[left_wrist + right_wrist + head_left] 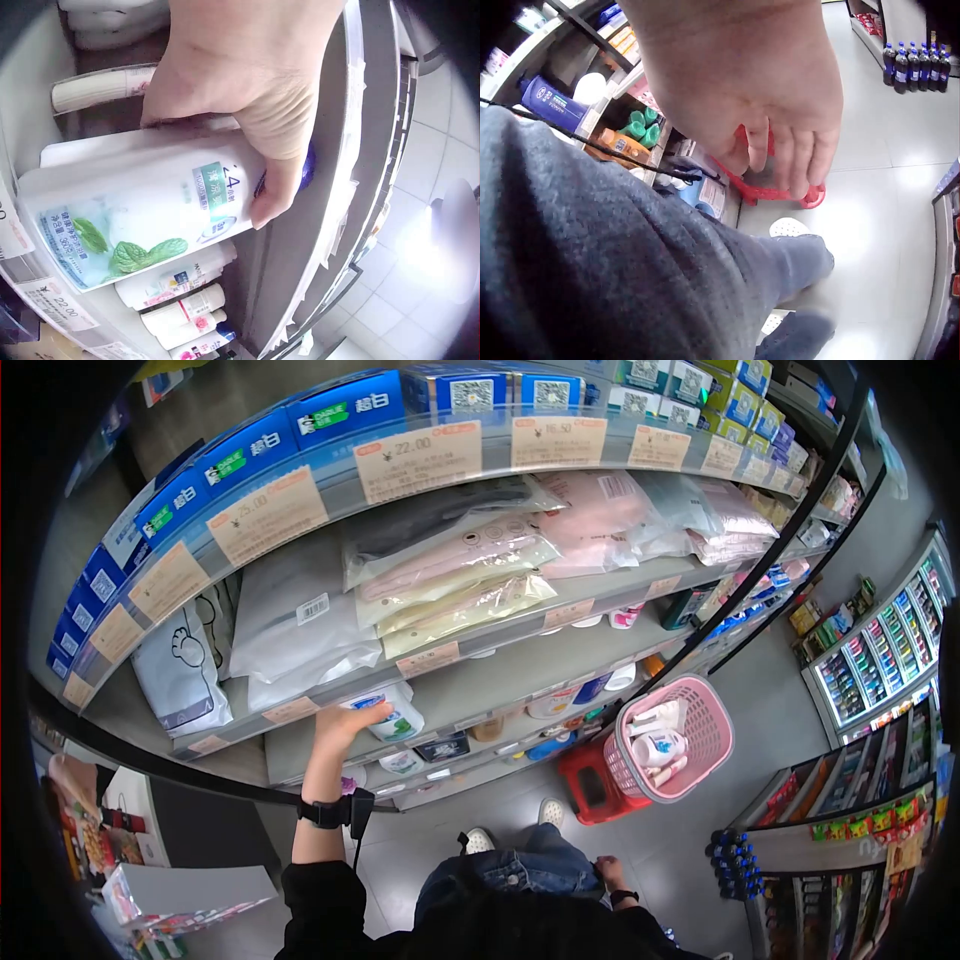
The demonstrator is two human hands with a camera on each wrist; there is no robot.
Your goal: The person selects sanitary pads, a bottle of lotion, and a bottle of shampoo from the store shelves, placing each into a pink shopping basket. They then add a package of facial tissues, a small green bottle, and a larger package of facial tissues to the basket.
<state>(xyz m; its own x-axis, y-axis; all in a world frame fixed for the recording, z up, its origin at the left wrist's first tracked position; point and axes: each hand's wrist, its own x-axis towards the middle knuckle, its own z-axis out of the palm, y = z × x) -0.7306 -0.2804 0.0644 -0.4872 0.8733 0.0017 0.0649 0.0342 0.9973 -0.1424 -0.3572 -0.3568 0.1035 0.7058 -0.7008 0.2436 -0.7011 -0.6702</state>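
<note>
My left hand [345,722] reaches in under the shelf of bagged goods and grips a white bottle [402,718]. In the left wrist view this bottle bears green mint leaves and a blue-green label; it lies sideways across that view, with the thumb curled over its blue-capped end. The other fingers are hidden behind it. More white bottles [176,277] stand beside it on the same shelf. Holding nothing, my right hand [610,872] hangs by the thigh; the right wrist view shows its fingers [802,154] loosely bent.
A pink basket [716,745] with several white items [660,748] sits on a red base [585,785] at the shelf's right. Above are bagged textiles [460,565] and blue toothpaste boxes [350,405]. Dark drink bottles [735,865] stand on the floor at right.
</note>
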